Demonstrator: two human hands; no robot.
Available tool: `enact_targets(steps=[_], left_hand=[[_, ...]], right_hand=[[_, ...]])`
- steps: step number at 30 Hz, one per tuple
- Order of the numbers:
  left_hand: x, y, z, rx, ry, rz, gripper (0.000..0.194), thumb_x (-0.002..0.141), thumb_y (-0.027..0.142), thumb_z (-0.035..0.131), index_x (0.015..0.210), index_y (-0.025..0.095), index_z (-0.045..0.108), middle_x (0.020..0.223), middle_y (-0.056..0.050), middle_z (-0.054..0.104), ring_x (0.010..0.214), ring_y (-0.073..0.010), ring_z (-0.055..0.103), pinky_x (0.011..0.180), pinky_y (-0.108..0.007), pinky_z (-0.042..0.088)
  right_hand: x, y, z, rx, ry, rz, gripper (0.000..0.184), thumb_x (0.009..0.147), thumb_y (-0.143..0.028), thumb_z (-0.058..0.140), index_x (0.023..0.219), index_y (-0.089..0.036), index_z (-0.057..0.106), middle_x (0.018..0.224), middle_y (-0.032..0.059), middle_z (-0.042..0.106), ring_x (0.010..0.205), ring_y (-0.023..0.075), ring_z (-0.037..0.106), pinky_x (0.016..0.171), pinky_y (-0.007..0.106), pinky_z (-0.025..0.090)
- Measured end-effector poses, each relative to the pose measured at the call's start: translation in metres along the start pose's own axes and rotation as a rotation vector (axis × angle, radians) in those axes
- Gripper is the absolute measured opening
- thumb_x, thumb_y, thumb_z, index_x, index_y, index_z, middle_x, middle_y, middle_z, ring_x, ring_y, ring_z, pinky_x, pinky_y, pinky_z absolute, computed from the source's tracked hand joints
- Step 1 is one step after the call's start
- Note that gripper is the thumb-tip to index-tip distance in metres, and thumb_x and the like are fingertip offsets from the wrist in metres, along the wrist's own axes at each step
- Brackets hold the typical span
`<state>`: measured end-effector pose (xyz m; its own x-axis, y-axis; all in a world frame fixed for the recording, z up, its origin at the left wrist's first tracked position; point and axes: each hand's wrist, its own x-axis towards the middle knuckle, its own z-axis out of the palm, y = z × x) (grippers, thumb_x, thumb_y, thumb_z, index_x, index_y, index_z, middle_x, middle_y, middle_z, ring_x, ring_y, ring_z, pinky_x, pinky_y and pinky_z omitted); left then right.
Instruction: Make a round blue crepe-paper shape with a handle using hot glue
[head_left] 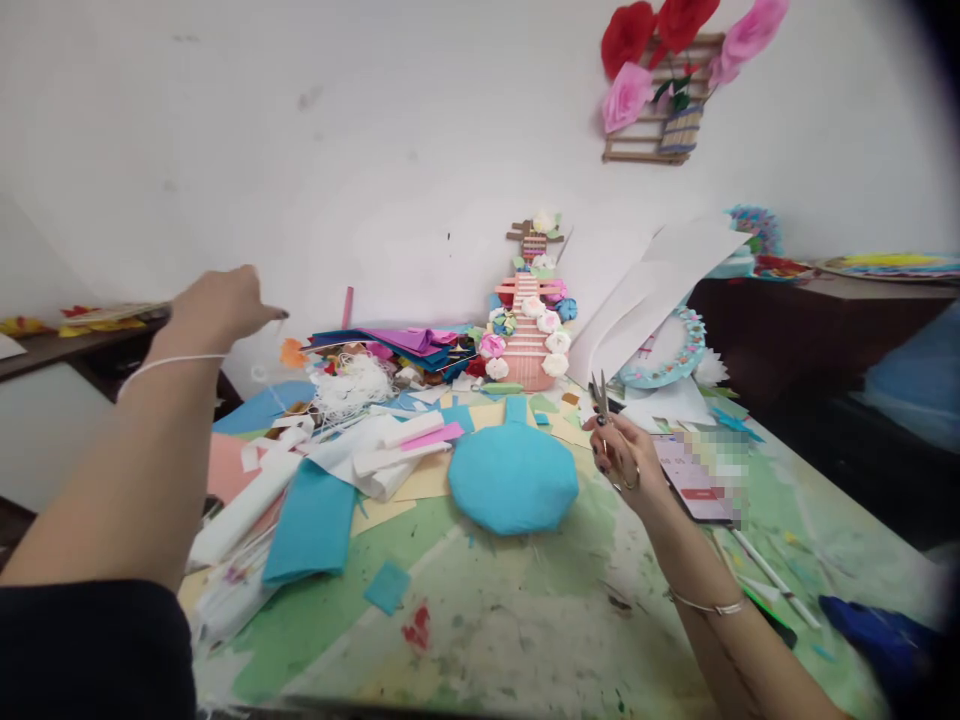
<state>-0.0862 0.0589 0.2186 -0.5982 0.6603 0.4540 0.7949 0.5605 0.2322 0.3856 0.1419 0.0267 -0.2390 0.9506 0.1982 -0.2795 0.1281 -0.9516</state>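
Raised at the left, my left hand [221, 308] pinches a thin white string [279, 345] that hangs from its fingertips, partly blurred. Below and to its right lies a tangled heap of white string [351, 388]. My right hand [626, 458] is wrapped around the handles of small scissors [602, 395], whose blades point up. Between the hands, a blue paper-covered rounded shape [514, 480] with a short neck rests on the table. A folded blue paper [311, 520] lies to its left.
Behind stands a flower-covered paper instrument [529, 335] against the wall. Coloured paper sheets [405, 345] are piled left of it. A phone [694, 478] lies beside my right wrist. White sheets [660, 280] lean at the back right. Scraps cover the paint-stained table [525, 620].
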Motion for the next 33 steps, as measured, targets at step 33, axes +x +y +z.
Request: enact_targets(steps=[33], left_hand=[[-0.104, 0.084, 0.131, -1.178, -1.083, 0.33, 0.025, 0.078, 0.033, 0.064, 0.088, 0.011, 0.066, 0.104, -0.012, 0.066, 0.084, -0.015, 0.057, 0.072, -0.024, 0.045]], right_hand=[[-0.019, -0.073, -0.023, -0.098, 0.195, -0.129, 0.022, 0.056, -0.011, 0.066, 0.078, -0.014, 0.066, 0.046, -0.003, 0.054, 0.037, 0.0046, 0.038, 0.036, 0.016, 0.024]])
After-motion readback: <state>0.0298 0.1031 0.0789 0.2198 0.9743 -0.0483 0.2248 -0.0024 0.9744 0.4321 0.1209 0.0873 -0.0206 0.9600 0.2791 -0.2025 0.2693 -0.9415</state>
